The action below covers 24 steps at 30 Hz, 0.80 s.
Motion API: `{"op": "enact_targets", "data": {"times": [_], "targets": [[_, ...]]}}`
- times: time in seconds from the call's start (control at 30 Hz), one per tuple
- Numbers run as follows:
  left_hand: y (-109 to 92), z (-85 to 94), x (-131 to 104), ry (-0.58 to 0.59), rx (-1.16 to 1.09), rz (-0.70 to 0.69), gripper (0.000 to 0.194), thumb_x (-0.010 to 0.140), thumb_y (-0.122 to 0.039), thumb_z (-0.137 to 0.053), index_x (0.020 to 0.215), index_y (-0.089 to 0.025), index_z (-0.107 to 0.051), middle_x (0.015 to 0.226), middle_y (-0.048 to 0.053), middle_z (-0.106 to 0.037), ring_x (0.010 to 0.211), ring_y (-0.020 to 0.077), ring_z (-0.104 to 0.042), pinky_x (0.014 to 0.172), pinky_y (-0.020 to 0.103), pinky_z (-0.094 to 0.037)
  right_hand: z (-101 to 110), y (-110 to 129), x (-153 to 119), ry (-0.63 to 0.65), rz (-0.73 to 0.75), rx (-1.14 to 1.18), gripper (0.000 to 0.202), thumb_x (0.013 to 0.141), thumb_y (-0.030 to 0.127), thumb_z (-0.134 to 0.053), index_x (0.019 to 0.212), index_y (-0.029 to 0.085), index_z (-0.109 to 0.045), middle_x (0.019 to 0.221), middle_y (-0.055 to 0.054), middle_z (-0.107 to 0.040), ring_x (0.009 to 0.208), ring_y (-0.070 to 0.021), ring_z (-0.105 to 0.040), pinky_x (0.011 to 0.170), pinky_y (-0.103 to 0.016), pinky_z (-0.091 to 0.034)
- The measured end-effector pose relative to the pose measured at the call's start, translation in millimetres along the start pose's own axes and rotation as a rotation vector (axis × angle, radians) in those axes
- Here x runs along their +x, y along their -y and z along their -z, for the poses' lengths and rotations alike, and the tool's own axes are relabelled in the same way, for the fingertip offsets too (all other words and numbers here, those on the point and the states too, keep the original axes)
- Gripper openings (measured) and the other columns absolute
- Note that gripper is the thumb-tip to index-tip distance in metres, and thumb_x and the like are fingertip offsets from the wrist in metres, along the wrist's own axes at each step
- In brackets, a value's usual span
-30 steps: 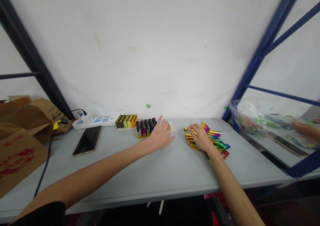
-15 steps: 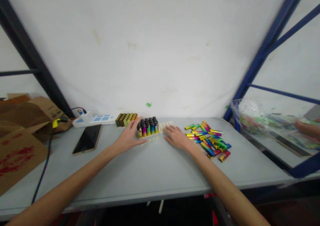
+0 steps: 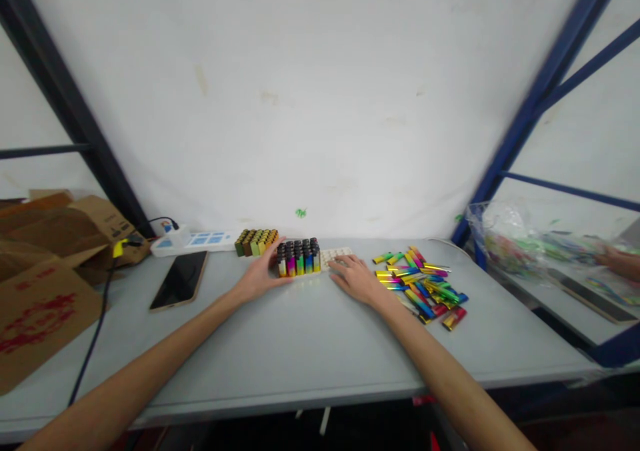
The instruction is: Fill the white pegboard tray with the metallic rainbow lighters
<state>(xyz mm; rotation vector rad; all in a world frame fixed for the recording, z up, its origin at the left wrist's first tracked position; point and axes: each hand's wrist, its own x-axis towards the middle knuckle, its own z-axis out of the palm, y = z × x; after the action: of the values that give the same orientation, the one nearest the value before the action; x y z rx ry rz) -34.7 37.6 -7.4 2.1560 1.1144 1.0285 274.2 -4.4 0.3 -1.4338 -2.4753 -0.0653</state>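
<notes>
Black-topped, rainbow-coloured tubes [image 3: 300, 258] stand upright in rows in a white tray. My left hand [image 3: 261, 274] is at their left side, thumb and fingers apart, touching the near left corner. On the right, a white rack with small holes [image 3: 336, 254] adjoins them, and my right hand [image 3: 354, 278] rests over its near right part with fingers spread. Behind my left hand stands a block of gold and green tubes [image 3: 256, 241]. A loose heap of shiny multicoloured tubes [image 3: 423, 284] lies to the right of my right hand.
A phone [image 3: 180, 279] lies at the left, near a white power strip [image 3: 200, 239]. An open cardboard box [image 3: 45, 304] and a black cable occupy the left edge. Beyond the blue frame [image 3: 520, 118] are a plastic bag [image 3: 505, 234], another phone and a person's hand.
The view has shifted slightly, moving everything a little right and down. My left hand has closed in on the tubes, which now stand straighter in line. My right hand remains at the white rack.
</notes>
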Motion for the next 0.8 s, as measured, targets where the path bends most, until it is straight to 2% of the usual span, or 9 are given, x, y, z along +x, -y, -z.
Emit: {"op": "enact_targets", "data": {"times": [0.13, 0.27, 0.37, 0.47, 0.63, 0.8], "targets": [[-17, 6.9, -6, 0.01, -0.007, 0.056, 0.117, 0.067, -0.045, -0.087, 0.161, -0.021, -0.022, 0.143, 0.016, -0.058, 0.126, 0.0325, -0.063, 0.113, 0.051, -0.045, -4, -2, -1, -0.041, 0.024, 0.055, 0.044, 0.106, 0.041, -0.043, 0.145, 0.024, -0.054, 0.147, -0.014, -0.054, 0.137, -0.0297, -0.045, 0.111, -0.054, -0.04], [-36, 19.9, -23, 0.054, -0.073, 0.105, 0.117, 0.064, -0.04, -0.09, 0.16, -0.026, -0.025, 0.146, 0.013, -0.056, 0.127, 0.0334, -0.061, 0.113, 0.053, -0.045, -3, -3, 2, -0.203, 0.017, 0.136, 0.041, 0.106, 0.038, -0.043, 0.14, 0.02, -0.056, 0.146, -0.015, -0.054, 0.138, -0.027, -0.045, 0.114, -0.051, -0.038], [-40, 24.1, -37, 0.097, -0.15, 0.163, 0.118, 0.063, -0.036, -0.091, 0.16, -0.029, -0.025, 0.144, 0.011, -0.057, 0.13, 0.0351, -0.058, 0.111, 0.054, -0.047, 3, -1, 4, -0.349, 0.031, 0.258, 0.036, 0.106, 0.034, -0.043, 0.134, 0.018, -0.059, 0.137, -0.014, -0.06, 0.132, -0.0238, -0.051, 0.115, -0.046, -0.04], [-37, 20.8, -43, 0.143, -0.261, 0.183, 0.125, 0.061, -0.034, -0.094, 0.161, -0.032, -0.019, 0.14, 0.01, -0.059, 0.129, 0.037, -0.058, 0.107, 0.055, -0.051, 13, 8, 3, -0.406, 0.083, 0.383, 0.034, 0.106, 0.035, -0.044, 0.132, 0.02, -0.059, 0.131, -0.012, -0.062, 0.128, -0.0217, -0.053, 0.114, -0.041, -0.042], [-42, 2.3, -35, 0.217, -0.31, 0.131, 0.121, 0.062, -0.035, -0.093, 0.16, -0.033, -0.023, 0.135, 0.01, -0.06, 0.128, 0.0338, -0.059, 0.109, 0.052, -0.049, 38, 32, -7, -0.369, 0.142, 0.456, 0.039, 0.103, 0.043, -0.051, 0.136, 0.024, -0.056, 0.138, -0.01, -0.057, 0.134, -0.0211, -0.048, 0.117, -0.042, -0.038], [-58, -20.1, -20, 0.204, -0.37, 0.107, 0.127, 0.063, -0.032, -0.093, 0.161, -0.038, -0.012, 0.131, 0.009, -0.059, 0.125, 0.0293, -0.06, 0.108, 0.05, -0.05, 64, 53, -15, -0.194, 0.178, 0.424, 0.055, 0.101, 0.051, -0.052, 0.149, 0.026, -0.044, 0.14, -0.011, -0.055, 0.132, -0.0236, -0.051, 0.113, -0.041, -0.042]]}}
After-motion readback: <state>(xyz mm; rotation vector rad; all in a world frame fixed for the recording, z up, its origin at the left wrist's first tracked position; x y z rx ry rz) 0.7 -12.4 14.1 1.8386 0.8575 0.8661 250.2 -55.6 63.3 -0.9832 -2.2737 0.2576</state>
